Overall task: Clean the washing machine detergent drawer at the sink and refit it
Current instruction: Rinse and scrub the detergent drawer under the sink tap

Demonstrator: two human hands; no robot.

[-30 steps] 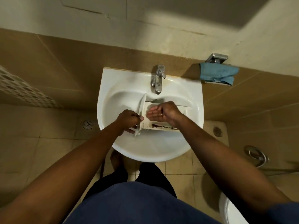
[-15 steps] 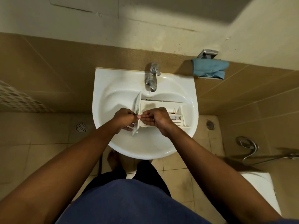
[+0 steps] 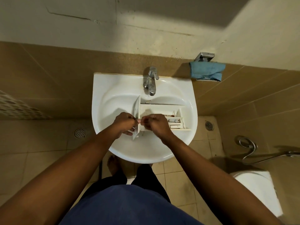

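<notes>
A white detergent drawer (image 3: 164,112) lies across the white sink basin (image 3: 113,88), its front panel standing at the left. Brown residue shows in its middle compartment. My left hand (image 3: 125,125) grips the front panel from the left side, fingers curled round its edge. My right hand (image 3: 155,124) sits inside the drawer just behind the panel, its fingers bent down against the near compartment. Whether it holds anything is hidden. A chrome tap (image 3: 151,82) stands above the drawer's left end.
A blue cloth (image 3: 207,71) hangs on a chrome holder on the tiled wall to the right. A white toilet (image 3: 258,189) and a spray hose (image 3: 248,145) are at lower right. Floor drains (image 3: 79,133) sit beside the sink.
My right hand has slid left from the drawer's middle to just behind the front panel. The left hand keeps its grip on the panel. The camera has shifted slightly.
</notes>
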